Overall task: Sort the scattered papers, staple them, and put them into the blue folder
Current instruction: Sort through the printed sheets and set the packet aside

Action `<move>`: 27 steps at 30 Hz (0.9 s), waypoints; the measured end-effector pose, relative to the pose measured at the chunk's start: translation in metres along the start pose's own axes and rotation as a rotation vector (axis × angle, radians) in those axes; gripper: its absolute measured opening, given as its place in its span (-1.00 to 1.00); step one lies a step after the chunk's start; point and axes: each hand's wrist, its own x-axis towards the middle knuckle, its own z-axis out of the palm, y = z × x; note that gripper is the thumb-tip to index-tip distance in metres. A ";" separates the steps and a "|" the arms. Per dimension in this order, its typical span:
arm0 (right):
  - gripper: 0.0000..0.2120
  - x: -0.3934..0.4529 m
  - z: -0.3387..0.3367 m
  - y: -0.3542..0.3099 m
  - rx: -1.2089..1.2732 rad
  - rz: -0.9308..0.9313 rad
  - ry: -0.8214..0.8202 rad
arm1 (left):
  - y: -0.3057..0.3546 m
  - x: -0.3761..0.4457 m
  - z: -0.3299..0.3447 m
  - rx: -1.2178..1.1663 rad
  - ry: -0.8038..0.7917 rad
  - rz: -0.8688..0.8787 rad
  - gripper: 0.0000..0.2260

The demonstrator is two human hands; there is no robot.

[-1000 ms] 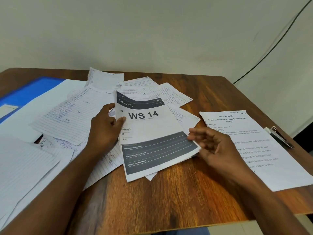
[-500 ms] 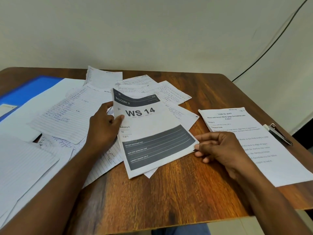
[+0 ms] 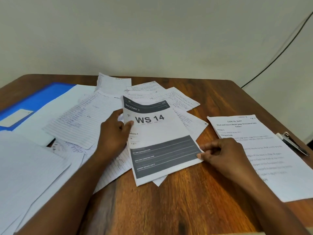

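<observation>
A printed sheet marked "WS 14" (image 3: 159, 133) lies on top of the scattered papers in the middle of the table. My left hand (image 3: 113, 134) grips its left edge, thumb on top. My right hand (image 3: 220, 155) pinches its lower right corner. Lined handwritten sheets (image 3: 81, 122) spread out under and behind it. The blue folder (image 3: 39, 100) lies at the far left, partly covered by white paper. A stapler (image 3: 293, 143) rests at the right edge of the table.
A printed task sheet (image 3: 260, 153) lies to the right, under my right forearm. More lined sheets (image 3: 25, 170) overhang the near left. The wooden table (image 3: 169, 209) shows bare wood near me. A black cable (image 3: 277, 55) runs down the wall.
My right hand moved left and closed on the WS 14 sheet's lower right corner. My left hand kept its hold on the left edge.
</observation>
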 end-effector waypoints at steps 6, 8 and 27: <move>-0.79 0.015 -0.004 -0.013 -0.124 -0.020 -0.085 | -0.001 0.000 0.000 0.034 0.003 0.037 -0.63; -0.74 0.030 -0.004 -0.019 -0.175 -0.045 -0.105 | -0.002 0.002 0.001 0.073 0.006 0.029 -0.72; -0.76 0.166 0.064 -0.028 0.646 -0.097 0.058 | -0.008 0.005 0.003 -0.026 -0.093 0.089 -0.66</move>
